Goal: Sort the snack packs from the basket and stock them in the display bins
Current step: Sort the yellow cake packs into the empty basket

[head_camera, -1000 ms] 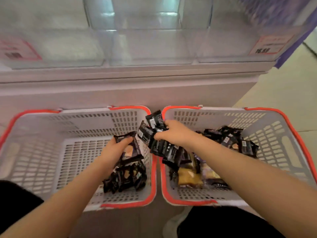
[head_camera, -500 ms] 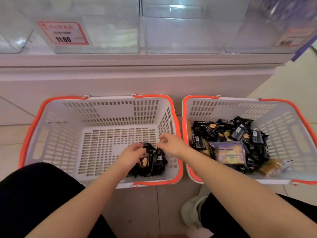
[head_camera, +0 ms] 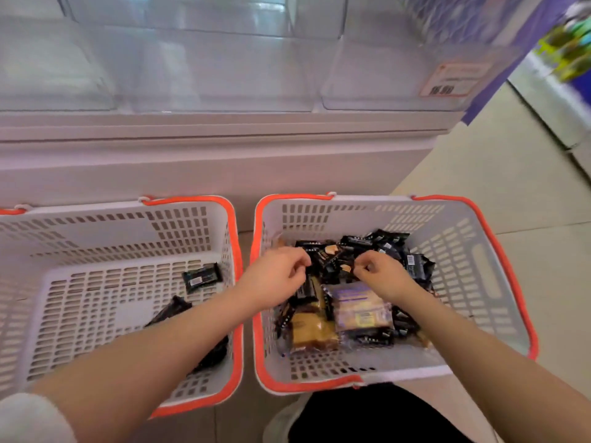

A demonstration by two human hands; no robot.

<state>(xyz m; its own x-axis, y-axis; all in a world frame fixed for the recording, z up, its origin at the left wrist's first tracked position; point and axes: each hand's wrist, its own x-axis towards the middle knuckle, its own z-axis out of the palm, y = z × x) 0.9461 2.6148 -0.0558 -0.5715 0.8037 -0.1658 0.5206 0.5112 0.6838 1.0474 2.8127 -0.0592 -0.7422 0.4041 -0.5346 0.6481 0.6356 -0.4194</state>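
Two white baskets with orange rims stand side by side on the floor. The right basket (head_camera: 473,251) holds several black snack packs (head_camera: 387,243), a clear pack with a purple label (head_camera: 359,310) and a yellow cake pack (head_camera: 311,332). Both hands are inside it. My left hand (head_camera: 275,276) has its fingers curled on a black pack at the pile's left side. My right hand (head_camera: 382,273) pinches a black pack with a tan picture (head_camera: 343,266). The left basket (head_camera: 96,282) holds one loose black pack (head_camera: 202,278) and a small pile (head_camera: 174,310), partly hidden under my left forearm.
Clear display bins (head_camera: 224,68) line the shelf above the baskets; the right one carries a red price tag (head_camera: 454,79). A white cabinet front (head_camera: 224,167) stands right behind the baskets. Tiled floor (head_camera: 511,187) runs off to the right, and my dark knee (head_camera: 367,414) sits below the right basket.
Both hands left the black pile in the left basket and moved right into the right basket's pile. The view swung to the right.
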